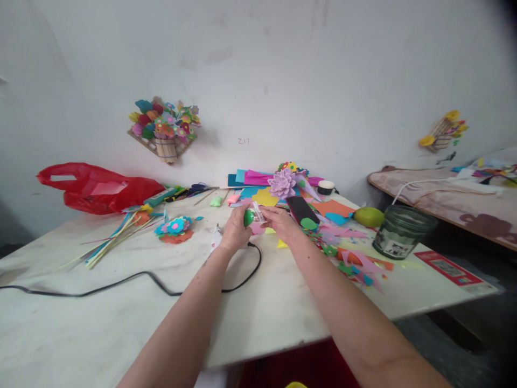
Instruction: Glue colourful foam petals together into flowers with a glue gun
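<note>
Above the middle of the white table, my left hand (237, 229) is closed around a small clear package with something green (249, 217) in it. The fingers of my right hand (279, 222) pinch the clear end of the same package (258, 213). Just behind lie a light green lump (216, 201) and a pink lump (233, 199). A dark phone (302, 210) rests right of my hands. To the left sits a blue layered paper flower (176, 226) over an orange piece.
A black cable (153, 277) crosses the table (100, 323). At the left are a red bag (100, 188) and thin strips (113, 242). Coloured scraps (355, 258), a green fruit (369, 217) and a dark jar (404, 231) stand at the right. A purple flower (283, 183) lies near the wall.
</note>
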The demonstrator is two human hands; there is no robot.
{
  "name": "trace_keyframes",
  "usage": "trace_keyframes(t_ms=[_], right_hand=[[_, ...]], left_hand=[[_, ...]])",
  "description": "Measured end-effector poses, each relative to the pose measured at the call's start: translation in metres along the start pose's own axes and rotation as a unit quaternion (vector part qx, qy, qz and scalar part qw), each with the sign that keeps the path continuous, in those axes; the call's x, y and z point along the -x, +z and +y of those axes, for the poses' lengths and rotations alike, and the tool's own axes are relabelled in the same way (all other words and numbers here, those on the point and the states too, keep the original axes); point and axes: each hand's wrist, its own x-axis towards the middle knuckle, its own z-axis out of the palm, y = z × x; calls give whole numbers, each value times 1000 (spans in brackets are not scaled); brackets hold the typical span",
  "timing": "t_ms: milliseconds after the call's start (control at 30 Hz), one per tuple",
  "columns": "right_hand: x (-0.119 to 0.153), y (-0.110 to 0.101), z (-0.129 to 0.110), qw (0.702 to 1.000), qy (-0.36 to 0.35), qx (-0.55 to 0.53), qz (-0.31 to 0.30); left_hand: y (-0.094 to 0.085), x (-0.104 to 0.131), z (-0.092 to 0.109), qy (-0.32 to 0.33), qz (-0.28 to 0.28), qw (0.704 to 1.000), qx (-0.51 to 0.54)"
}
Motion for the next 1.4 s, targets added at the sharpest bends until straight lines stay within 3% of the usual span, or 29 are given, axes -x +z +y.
trace_keyframes(t_ms=[367,933,1200,1400], right_hand=[[-3,-7,1,1000,4,25,2],[-2,1,-5,988,-13,141,57],[5,3,-14,982,-14,190,6],[5,3,-15,980,-6,201,13]], left_hand=[[1,0,-3,12,-12,1000,4],[3,2,-3,44,-25,999,-9],[3,1,-5,43,-28,998,-23],[4,1,-4,53,-34,998,-28]])
